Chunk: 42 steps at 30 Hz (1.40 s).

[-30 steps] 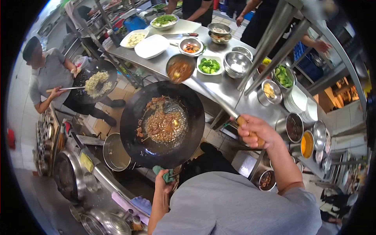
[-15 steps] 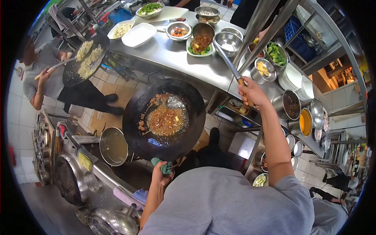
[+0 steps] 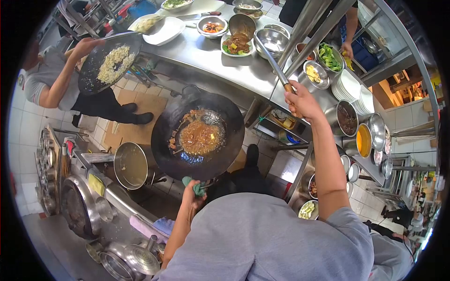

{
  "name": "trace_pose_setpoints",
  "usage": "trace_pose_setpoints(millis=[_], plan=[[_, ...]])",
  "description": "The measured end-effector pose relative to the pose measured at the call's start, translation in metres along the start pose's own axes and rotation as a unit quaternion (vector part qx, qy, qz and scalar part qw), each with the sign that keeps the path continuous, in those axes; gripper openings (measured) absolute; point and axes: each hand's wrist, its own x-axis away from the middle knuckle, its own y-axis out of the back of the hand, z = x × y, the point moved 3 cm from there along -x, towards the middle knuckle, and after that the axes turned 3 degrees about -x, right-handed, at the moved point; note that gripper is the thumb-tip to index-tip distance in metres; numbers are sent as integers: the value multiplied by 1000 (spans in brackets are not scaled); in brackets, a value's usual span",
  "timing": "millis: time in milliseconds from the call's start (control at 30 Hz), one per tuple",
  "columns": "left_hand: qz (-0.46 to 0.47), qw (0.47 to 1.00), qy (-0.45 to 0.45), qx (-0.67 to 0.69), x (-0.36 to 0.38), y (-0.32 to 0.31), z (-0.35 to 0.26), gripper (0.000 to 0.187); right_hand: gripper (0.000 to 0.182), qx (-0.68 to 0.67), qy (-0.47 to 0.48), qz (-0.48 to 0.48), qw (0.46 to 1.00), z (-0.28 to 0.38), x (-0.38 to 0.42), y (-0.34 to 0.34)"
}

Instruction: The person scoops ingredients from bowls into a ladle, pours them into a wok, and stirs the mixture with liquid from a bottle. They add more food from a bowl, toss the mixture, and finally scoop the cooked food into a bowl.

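My left hand (image 3: 191,193) is closed on the wok handle through a green cloth (image 3: 198,187). The dark wok (image 3: 164,136) hangs tilted in front of me, with brown sauce and food bits (image 3: 199,136) inside. My right hand (image 3: 302,100) grips the wooden handle of a long ladle (image 3: 272,58). The ladle's bowl is tipped over a white dish (image 3: 237,46) on the steel counter, where brown saucy food lies over green vegetables.
At the left a co-worker's arm (image 3: 68,70) holds a ladle over another wok (image 3: 89,75) of fried rice. A steel pot (image 3: 131,166) stands left of my wok. Bowls, a plate stack (image 3: 346,89) and steel posts (image 3: 307,28) are at the right.
The ladle's bowl has tilted further over the white dish. The co-worker's ladle has moved from their wok to a white plate on the counter. Another person's hand now shows at the upper right.
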Motion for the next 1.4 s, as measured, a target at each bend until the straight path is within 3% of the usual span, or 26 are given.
trace_pose_setpoints(millis=[67, 267, 333, 533, 567, 600, 633, 733, 800, 867, 967, 1033, 1067, 1100, 1133, 1167, 1267, 1333, 1367, 1400], plan=[[-6, 1000, -4, -9, -3, -7, -3, 26, 58, 26, 5, -4, 1000, -6, -4, 2], [97, 995, 19, 6, -34, -11, -3, 20, 55, 67, 37, -24, 997, -6, 1, -6], [93, 995, 21, 12, -42, -14, -3, 22, 54, 12, 29, -22, 999, -7, 1, -8], [78, 997, 17, 7, -36, -30, -10, 23, 54, 14, 59, -35, 998, -21, -3, -13], [77, 997, 17, 5, -34, -30, -9, 23, 54, 99, 66, -56, 991, -27, -7, -12], [65, 998, 18, 12, -35, -27, -8, 23, 54, 97, 59, -44, 993, -40, -12, -12], [77, 997, 26, 7, -38, -24, -5, 21, 53, 176, 130, -83, 972, -50, -16, -9], [56, 998, 14, 21, -38, -23, 1, 18, 54, 168, 124, -75, 975, -50, 13, -29], [105, 994, 20, 20, -40, -14, 5, 17, 55, 28, 104, -46, 993, -72, 47, -45], [80, 996, 28, 22, -42, -11, 5, 17, 55, -25, 46, 13, 999, -87, 88, -68], [80, 996, 45, 7, -44, -16, -3, 18, 54, -26, 21, 46, 998, -134, 121, -83], [97, 994, 40, -5, -43, -20, -10, 18, 56, 33, -113, 83, 990, -144, 127, -86], [106, 993, 45, -20, -43, -15, -13, 18, 56, 27, -115, 77, 990, -150, 123, -96], [122, 990, 51, -49, -50, -9, -16, 18, 55, 207, 9, 27, 978, -153, 116, -106], [122, 989, 60, -55, -54, 1, -15, 18, 55, 384, 130, -22, 914, -153, 112, -116], [111, 990, 55, -63, -51, -1, -19, 18, 54, 399, -7, -31, 916, -154, 106, -132], [106, 990, 54, -81, -60, 9, -22, 16, 52, 414, -10, -42, 909, -198, 94, -174], [141, 984, 70, -89, -85, 17, -21, 15, 53, 364, -6, 6, 931, -216, 104, -201], [125, 985, 71, -99, -85, 15, -24, 13, 55, 354, 98, 14, 930, -227, 113, -202], [128, 983, 75, -105, -87, 16, -26, 13, 55, 353, 94, 7, 931, -214, 122, -192]])
